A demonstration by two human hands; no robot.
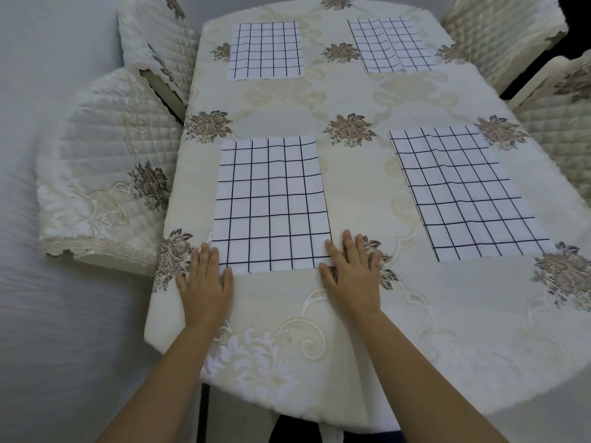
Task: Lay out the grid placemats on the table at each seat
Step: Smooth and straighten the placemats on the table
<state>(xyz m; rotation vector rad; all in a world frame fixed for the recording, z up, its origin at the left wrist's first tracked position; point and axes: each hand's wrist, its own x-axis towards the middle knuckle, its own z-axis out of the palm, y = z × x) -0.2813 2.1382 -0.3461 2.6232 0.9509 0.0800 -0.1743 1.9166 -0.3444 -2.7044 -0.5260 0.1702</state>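
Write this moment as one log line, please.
placemats laid: near-left placemat, near-right placemat, far-left placemat, far-right placemat | left hand: flat, touching near-left placemat's corner | right hand: flat, touching its other near corner

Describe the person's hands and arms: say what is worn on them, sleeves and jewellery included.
The left hand and right hand are bare: no gloves, rings or watch show. The left forearm and right forearm are bare too, with no sleeve, bracelet or marking visible down to the picture's bottom edge.
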